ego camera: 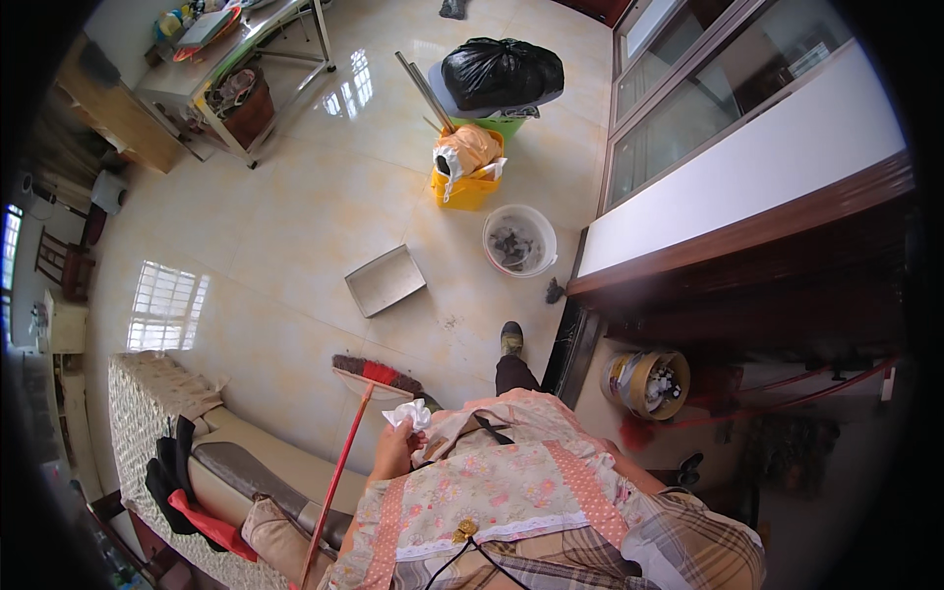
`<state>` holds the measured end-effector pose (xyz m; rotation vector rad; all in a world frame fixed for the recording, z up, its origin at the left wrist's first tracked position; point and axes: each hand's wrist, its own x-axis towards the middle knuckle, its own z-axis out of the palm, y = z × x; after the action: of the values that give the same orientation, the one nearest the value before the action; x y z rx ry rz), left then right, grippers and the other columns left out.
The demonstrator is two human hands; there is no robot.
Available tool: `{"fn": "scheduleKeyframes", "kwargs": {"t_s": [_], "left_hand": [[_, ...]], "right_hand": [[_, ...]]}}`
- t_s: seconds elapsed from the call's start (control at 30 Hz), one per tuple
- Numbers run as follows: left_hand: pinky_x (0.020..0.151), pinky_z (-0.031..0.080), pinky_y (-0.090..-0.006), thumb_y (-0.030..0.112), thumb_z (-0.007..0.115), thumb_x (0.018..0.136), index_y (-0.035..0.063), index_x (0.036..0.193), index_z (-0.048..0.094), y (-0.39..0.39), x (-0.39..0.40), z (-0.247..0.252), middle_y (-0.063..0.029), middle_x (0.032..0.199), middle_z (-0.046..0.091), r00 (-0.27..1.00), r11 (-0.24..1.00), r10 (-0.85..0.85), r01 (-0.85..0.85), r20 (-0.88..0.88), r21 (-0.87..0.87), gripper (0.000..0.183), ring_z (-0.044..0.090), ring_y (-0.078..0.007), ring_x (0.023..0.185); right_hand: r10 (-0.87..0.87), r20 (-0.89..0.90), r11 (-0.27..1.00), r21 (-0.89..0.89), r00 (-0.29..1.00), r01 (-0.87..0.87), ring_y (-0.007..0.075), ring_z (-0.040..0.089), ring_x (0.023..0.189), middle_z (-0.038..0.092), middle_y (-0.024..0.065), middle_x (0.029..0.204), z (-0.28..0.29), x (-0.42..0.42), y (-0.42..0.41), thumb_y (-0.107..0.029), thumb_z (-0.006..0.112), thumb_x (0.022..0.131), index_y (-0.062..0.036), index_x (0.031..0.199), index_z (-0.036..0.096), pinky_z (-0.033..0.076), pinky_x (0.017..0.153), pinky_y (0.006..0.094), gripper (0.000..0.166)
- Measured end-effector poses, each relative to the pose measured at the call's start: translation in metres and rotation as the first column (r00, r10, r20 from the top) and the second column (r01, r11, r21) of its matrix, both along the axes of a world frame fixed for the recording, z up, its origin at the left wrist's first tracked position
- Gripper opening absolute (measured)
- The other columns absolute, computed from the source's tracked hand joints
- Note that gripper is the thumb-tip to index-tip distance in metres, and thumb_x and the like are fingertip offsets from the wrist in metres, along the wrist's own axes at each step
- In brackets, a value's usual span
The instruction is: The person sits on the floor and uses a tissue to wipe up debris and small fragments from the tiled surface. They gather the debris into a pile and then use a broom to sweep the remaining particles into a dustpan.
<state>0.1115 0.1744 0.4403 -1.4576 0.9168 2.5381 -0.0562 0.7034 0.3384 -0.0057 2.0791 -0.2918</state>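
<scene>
My left hand (400, 444) is shut on a crumpled white tissue (408, 415), raised in front of a floral apron (509, 487). My right hand is out of view; only part of that forearm (638, 472) shows beside the apron. Just left of my left hand, a broom (352, 435) with a red handle leans along the sofa, its brown and red bristles on the floor. Farther ahead lies a shallow rectangular metal tray (386, 282). A white bucket (520, 242) holding grey waste stands to its right, with a dark clump (554, 290) on the floor nearby.
A yellow bin (466, 193) bears an orange bag. Behind it, a black garbage bag (503, 74) rests on a green bin (505, 129). A beige sofa (273, 461) runs along the left. On the right are a glazed partition (682, 122) and, past the doorway, a round waste container (627, 380).
</scene>
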Motion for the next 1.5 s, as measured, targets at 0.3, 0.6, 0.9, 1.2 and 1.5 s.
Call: {"fn": "scheduleKeyframes", "kwargs": {"t_s": [0.3,0.6,0.9,1.2,1.5], "left_hand": [[0.059,0.05,-0.0276,0.021,0.038,0.096,-0.0029,0.119,0.047,0.059,-0.06,-0.029,-0.0167,0.098,0.063,0.937,0.963,0.257,-0.268,0.238,0.014,0.034,0.06,-0.017,0.069],[0.056,0.049,-0.0253,0.021,0.036,0.097,-0.0008,0.116,0.048,0.102,-0.141,-0.009,-0.0142,0.094,0.064,0.897,0.949,0.282,-0.207,0.341,-0.239,0.031,0.059,-0.0146,0.066],[0.078,0.046,-0.0323,0.017,0.043,0.094,-0.0029,0.112,0.054,0.086,-0.255,-0.028,-0.0129,0.099,0.063,0.842,0.797,-0.259,0.463,0.474,-0.388,0.029,0.059,-0.0192,0.087],[0.084,0.045,-0.0386,0.02,0.047,0.089,-0.0019,0.119,0.049,0.065,-0.326,-0.169,-0.0229,0.101,0.062,0.824,0.61,-0.393,0.566,0.409,-0.554,0.038,0.06,-0.0332,0.096],[0.064,0.048,-0.047,0.022,0.05,0.084,0.0001,0.128,0.042,0.036,-0.38,-0.182,-0.0226,0.078,0.063,0.509,0.21,-0.598,0.845,0.619,-0.492,0.049,0.061,-0.039,0.069]], "right_hand": [[0.18,-0.169,0.945,-0.245,0.969,-0.218,0.0255,0.065,0.077,0.066,0.0178,0.085,-0.006,-0.19,-0.136,-0.022,0.059,0.08,-0.0023,0.094,0.067,0.05,0.071,0.0351,0.025],[-0.227,0.114,0.899,-0.358,0.967,0.253,0.0137,0.06,0.063,0.065,0.0084,0.079,-0.03,-0.334,-0.185,-0.01,0.051,0.086,-0.0007,0.096,0.064,0.049,0.056,0.0272,0.019],[-0.197,0.128,0.961,-0.173,0.972,0.217,0.011,0.058,0.055,0.062,0.006,0.076,-0.07,-0.399,-0.19,-0.01,0.05,0.087,-0.0028,0.098,0.061,0.046,0.046,0.0248,0.017],[-0.186,0.083,0.939,-0.278,0.979,0.203,0.0146,0.061,0.061,0.064,0.0088,0.077,-0.065,-0.431,-0.274,-0.009,0.048,0.085,0.0004,0.102,0.061,0.051,0.059,0.0283,0.023],[0.279,0.0,0.907,-0.329,0.96,-0.263,0.0301,0.062,0.087,0.066,0.0158,0.091,-0.19,-0.441,-0.349,-0.012,0.051,0.082,-0.0048,0.099,0.064,0.048,0.08,0.0382,0.023]]}}
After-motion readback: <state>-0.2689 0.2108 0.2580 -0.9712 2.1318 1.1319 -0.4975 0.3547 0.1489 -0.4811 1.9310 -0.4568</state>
